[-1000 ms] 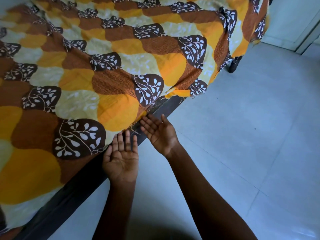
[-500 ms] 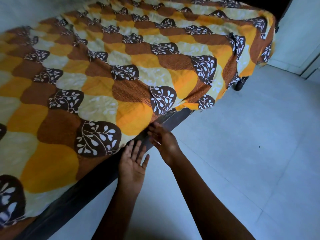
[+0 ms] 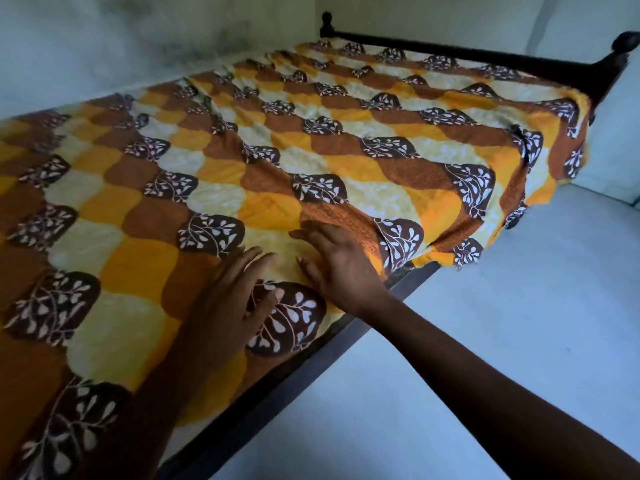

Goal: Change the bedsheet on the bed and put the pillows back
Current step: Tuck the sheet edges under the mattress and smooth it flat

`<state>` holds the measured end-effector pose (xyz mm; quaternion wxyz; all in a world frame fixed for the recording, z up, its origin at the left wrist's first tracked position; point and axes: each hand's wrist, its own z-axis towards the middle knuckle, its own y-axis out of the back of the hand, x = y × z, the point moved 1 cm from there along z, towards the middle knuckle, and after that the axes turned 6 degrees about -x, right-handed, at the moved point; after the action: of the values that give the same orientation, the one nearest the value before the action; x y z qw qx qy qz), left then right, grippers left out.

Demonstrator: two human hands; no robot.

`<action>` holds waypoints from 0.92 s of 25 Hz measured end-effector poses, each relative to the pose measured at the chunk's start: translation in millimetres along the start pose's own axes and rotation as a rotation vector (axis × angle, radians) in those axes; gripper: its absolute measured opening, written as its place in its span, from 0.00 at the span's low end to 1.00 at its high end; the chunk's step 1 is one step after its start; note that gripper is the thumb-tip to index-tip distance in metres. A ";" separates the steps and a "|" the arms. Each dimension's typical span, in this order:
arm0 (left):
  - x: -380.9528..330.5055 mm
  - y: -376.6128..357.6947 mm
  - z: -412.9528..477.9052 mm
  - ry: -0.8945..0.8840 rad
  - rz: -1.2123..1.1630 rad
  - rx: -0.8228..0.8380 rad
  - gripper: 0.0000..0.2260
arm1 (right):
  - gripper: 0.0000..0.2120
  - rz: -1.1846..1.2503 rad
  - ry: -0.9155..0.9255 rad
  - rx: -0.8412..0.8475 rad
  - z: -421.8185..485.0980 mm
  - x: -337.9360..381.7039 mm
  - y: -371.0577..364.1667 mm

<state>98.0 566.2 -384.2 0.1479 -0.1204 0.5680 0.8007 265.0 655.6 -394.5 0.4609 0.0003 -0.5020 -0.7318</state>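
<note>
A bedsheet (image 3: 263,161) patterned in orange, brown, cream and dark leaf patches covers the whole bed. Near the bed's front edge, my left hand (image 3: 239,296) lies palm down on the sheet with its fingers spread. Just to its right, my right hand (image 3: 341,265) also rests flat on the sheet, fingers apart, holding nothing. The sheet hangs loose over the right side at the far corner (image 3: 540,188). No pillows are in view.
The dark bed frame (image 3: 311,368) runs along the front edge, and a dark headboard rail (image 3: 485,57) with knobs stands at the far end. A pale wall (image 3: 121,46) borders the bed's left side. Light tiled floor (image 3: 502,323) lies to the right.
Both hands rose from the bed's side edge, below the sheet's hem, onto the top of the sheet. The view lifted and now shows the whole bed and headboard.
</note>
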 end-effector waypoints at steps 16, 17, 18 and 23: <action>54.3 -34.8 0.0 -0.128 0.264 0.052 0.29 | 0.23 -0.346 0.141 0.094 -1.6 -19.1 -61.2; 53.6 -35.5 -0.2 -0.122 0.275 0.051 0.29 | 0.23 -0.335 0.143 0.082 -2.1 -20.2 -62.5; 53.3 -36.0 -0.6 -0.122 0.281 0.052 0.29 | 0.23 -0.324 0.148 0.068 -2.9 -20.1 -63.8; 56.8 -43.2 -4.8 -0.137 0.269 -0.011 0.28 | 0.22 -0.267 0.156 0.019 -4.2 -19.2 -66.2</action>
<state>61.6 580.8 -444.0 0.0771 0.0110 0.5632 0.8227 233.4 670.2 -454.1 0.3972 0.1282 -0.4669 -0.7796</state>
